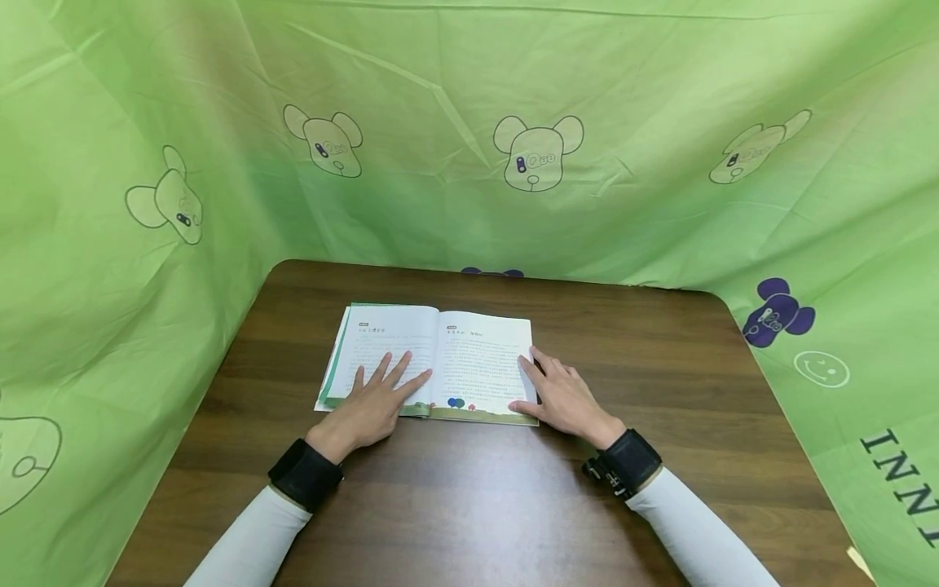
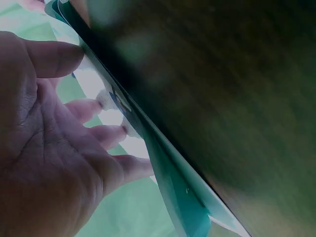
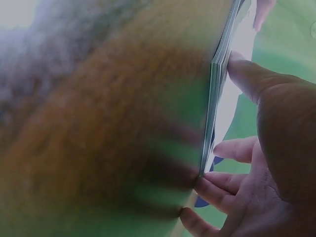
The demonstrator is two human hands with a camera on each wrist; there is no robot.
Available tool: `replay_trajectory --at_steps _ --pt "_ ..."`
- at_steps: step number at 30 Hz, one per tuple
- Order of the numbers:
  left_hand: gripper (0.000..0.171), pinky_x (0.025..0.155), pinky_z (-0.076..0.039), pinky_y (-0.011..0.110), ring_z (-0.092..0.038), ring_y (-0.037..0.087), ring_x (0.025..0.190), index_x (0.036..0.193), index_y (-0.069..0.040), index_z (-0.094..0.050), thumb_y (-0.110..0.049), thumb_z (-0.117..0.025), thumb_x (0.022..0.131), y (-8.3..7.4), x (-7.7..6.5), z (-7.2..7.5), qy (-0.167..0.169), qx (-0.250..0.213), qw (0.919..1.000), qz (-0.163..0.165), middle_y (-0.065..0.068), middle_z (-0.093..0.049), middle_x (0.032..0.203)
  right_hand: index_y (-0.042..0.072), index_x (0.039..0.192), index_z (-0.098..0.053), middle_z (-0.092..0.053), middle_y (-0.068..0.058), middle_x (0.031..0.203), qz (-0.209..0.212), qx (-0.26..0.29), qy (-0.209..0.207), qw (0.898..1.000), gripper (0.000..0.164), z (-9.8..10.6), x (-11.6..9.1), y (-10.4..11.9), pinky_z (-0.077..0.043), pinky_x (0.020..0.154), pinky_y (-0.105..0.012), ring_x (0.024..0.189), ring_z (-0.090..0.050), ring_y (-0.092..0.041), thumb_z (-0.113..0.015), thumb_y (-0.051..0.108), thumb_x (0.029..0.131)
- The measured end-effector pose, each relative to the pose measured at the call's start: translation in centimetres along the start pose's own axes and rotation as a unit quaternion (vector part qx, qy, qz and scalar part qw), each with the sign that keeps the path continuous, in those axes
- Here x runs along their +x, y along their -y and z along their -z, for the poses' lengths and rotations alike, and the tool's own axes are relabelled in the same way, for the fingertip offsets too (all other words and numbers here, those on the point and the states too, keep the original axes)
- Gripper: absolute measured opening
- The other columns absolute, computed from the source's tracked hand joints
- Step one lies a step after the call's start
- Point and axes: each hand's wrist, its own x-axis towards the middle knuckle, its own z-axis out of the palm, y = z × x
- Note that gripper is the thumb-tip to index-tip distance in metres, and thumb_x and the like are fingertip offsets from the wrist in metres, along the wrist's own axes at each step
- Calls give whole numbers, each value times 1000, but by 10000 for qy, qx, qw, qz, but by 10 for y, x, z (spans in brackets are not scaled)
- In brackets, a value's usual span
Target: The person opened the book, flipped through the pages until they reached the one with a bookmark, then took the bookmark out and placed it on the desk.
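Observation:
An open book (image 1: 480, 355) lies flat on the wooden table, with printed text on both pages and small coloured trees along the bottom of the right page. My left hand (image 1: 367, 408) rests on the lower left page, fingers spread. At the right edge of the book is my right hand (image 1: 570, 399); its thumb and forefinger touch the page. In the right wrist view, other fingers (image 3: 215, 192) reach past the edge of the page stack. The left wrist view shows the green cover (image 2: 177, 197) standing slightly apart from the pages at its edge.
The brown table (image 1: 623, 350) has rounded far corners. A green cloth (image 1: 433, 220) printed with bear heads hangs around its back and sides. Each wrist wears a black band (image 1: 306, 473), and the sleeves are white.

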Motion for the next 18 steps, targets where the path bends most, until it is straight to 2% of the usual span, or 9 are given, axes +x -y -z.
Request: replay_trajectory --at_steps 6,11,18 --pt "57 105 -21 73 -14 43 147 157 -30 -29 -18 -42 103 0 -2 -2 96 -40 9998 142 15 -18 164 8 146 -50 -38 -28 151 120 28 166 9998 86 3 1 -4 -43 92 -64 127 -48 -45 -63 63 81" --pt "55 105 -18 74 -12 43 148 157 -30 -28 -34 -41 103 -1 -2 -3 201 -121 9994 251 15 -17 164 13 145 -51 -35 -31 152 337 331 418 9980 87 9 1 -8 -42 93 -65 129 -45 -48 -69 62 76" --pt "57 105 -17 74 -9 42 148 157 -30 -28 -43 -39 103 -2 -2 -5 192 -125 9992 317 15 -15 165 17 145 -52 -31 -31 154 530 528 737 9945 91 15 3 -15 -38 99 -64 133 -39 -48 -73 63 70"
